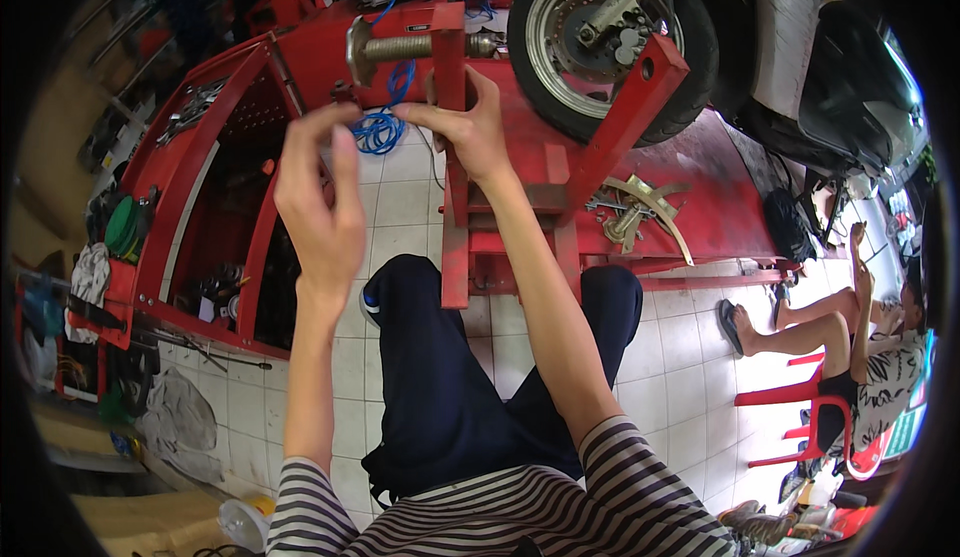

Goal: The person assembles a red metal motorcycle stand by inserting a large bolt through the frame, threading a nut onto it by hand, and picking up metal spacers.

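Observation:
My left hand (pixel 318 197) is raised left of the red wheel clamp, slightly smeared by motion. Its fingers curve toward the thumb with a gap between them, and I see nothing held. My right hand (pixel 475 132) wraps round the clamp's red upright post (pixel 452 52), its thumb stretched left across the front and some fingers partly hidden behind. Above both hands, a threaded clamp screw (pixel 400 49) with a round metal end passes through the post's top. The motorcycle's front wheel (pixel 590 52) stands just beyond, with a second, slanted red clamp arm (pixel 640 97) on its near side.
A red tool cabinet (pixel 215 197) stands open at left. Coiled blue hose (pixel 378 133) lies beyond my hands. Metal parts (pixel 640 212) rest on the red lift platform (pixel 720 197). At right, a person (pixel 850 347) sits on a red chair (pixel 790 397).

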{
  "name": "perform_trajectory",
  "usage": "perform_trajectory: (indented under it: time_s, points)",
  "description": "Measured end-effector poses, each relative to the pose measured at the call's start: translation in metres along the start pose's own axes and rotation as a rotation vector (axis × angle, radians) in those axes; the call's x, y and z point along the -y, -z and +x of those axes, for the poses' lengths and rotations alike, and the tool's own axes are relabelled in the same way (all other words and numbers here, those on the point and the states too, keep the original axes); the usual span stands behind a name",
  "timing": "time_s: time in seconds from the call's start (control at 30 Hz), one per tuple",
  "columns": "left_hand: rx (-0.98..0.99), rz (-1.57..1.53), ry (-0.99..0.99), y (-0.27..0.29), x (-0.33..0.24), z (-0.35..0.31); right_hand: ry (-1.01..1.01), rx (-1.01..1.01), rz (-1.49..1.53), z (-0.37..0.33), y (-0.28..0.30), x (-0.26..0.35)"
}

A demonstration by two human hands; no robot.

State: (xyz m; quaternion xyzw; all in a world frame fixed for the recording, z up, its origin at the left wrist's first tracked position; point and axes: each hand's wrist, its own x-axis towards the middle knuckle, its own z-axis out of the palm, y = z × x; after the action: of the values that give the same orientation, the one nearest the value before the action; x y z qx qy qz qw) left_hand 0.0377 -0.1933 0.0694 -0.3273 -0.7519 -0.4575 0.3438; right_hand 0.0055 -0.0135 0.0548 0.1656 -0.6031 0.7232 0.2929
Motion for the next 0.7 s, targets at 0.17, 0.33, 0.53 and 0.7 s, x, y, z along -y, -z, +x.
perform_trajectory:
  time_s: [0.17,0.33,0.53,0.7]
  points:
    - [0.033,-0.464,0.248,-0.014,-0.009,0.068,-0.053,-0.017,0.015,0.001,-0.001,0.008]
    - [-0.033,-0.473,-0.064,-0.026,-0.009,0.063,-0.021,0.015,-0.026,-0.003,-0.001,0.013]
    - [-0.250,-0.221,-0.473,-0.032,-0.002,0.037,0.048,0.059,-0.063,-0.009,0.002,0.005]
    - [-0.204,-0.374,-0.338,-0.020,0.013,0.006,-0.004,0.008,0.007,-0.004,-0.001,0.003]
